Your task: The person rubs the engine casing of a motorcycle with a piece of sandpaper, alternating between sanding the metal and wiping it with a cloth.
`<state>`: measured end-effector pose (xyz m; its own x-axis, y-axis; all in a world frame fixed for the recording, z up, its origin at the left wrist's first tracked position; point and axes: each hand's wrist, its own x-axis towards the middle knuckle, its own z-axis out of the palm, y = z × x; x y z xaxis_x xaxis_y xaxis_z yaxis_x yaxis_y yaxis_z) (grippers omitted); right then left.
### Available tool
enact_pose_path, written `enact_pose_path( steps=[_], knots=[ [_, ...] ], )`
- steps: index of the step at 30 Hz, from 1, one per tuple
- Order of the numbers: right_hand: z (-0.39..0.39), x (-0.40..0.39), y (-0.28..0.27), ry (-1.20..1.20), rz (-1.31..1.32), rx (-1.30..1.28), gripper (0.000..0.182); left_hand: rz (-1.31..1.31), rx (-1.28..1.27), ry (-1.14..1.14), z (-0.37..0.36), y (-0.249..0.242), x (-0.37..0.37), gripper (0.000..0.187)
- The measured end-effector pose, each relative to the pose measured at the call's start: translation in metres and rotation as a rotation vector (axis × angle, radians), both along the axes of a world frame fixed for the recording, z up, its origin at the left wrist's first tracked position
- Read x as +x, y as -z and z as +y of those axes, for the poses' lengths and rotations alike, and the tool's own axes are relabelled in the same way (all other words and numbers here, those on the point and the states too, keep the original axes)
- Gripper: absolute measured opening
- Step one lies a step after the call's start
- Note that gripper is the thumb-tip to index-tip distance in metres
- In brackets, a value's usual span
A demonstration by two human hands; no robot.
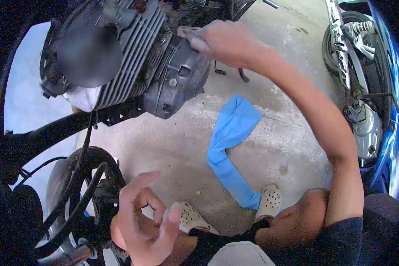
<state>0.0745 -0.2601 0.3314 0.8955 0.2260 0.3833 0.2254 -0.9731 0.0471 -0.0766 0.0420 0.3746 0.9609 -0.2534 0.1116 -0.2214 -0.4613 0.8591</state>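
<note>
Where the dark round cover (175, 84) is joined to the finned engine (135, 51), its upper end appears to be touched by the right hand (226, 40); the fingers are bent and drawn together, but whether anything small is pinched between them cannot be told. From these fingers the cover is spread downward and slightly to the left, its long axis slanted from upper right to lower left, alongside similarly slanted fins. The left hand (148, 217) is held well apart from the cover, its fingers loosely curled, thumb and forefinger parted, nothing seen in them; the right is clearly nearer. On the floor (283, 137), a blue cloth (226, 153) is laid out beside a pale clog (270, 201).
</note>
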Motion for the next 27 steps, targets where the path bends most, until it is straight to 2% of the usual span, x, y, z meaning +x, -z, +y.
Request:
enact_pose_path(
  steps=[3,5,7,8,10,13,17,19,24,26,27],
  knots=[
    [0.023,-0.008,0.002,0.013,0.102,-0.107,0.032,0.092,-0.016,0.066,0.001,-0.005,-0.003,0.059],
    [0.031,-0.012,0.0,0.046,0.081,-0.103,0.034,0.108,-0.006,0.107,0.004,-0.008,-0.004,0.057],
    [0.011,-0.006,0.008,0.007,0.007,0.075,0.032,0.115,0.004,0.09,0.005,-0.011,-0.007,0.057],
    [0.002,-0.002,0.012,0.01,0.0,0.069,0.032,0.121,0.012,0.082,0.004,-0.011,-0.007,0.056],
    [-0.007,0.0,0.018,-0.09,-0.116,0.476,0.037,0.068,0.004,0.067,0.007,-0.01,-0.007,0.056],
    [-0.016,-0.009,0.017,0.041,-0.041,0.58,0.039,-0.013,-0.014,0.018,0.01,-0.003,-0.004,0.056],
    [0.001,0.001,0.032,0.045,-0.181,0.541,0.038,-0.048,-0.018,0.001,0.006,0.006,0.002,0.058],
    [0.01,0.008,0.03,0.156,-0.204,0.547,0.038,-0.028,-0.009,0.02,0.005,0.004,0.006,0.06],
    [0.004,-0.001,0.023,0.093,-0.222,0.547,0.038,-0.002,0.036,0.047,0.012,0.004,0.012,0.063],
    [0.001,-0.003,0.024,0.062,-0.204,0.56,0.04,-0.088,-0.067,0.259,0.014,0.001,0.015,0.046],
    [-0.001,-0.001,0.027,0.003,-0.225,0.551,0.039,-0.084,-0.071,0.261,0.015,0.0,0.015,0.046]
  ],
)
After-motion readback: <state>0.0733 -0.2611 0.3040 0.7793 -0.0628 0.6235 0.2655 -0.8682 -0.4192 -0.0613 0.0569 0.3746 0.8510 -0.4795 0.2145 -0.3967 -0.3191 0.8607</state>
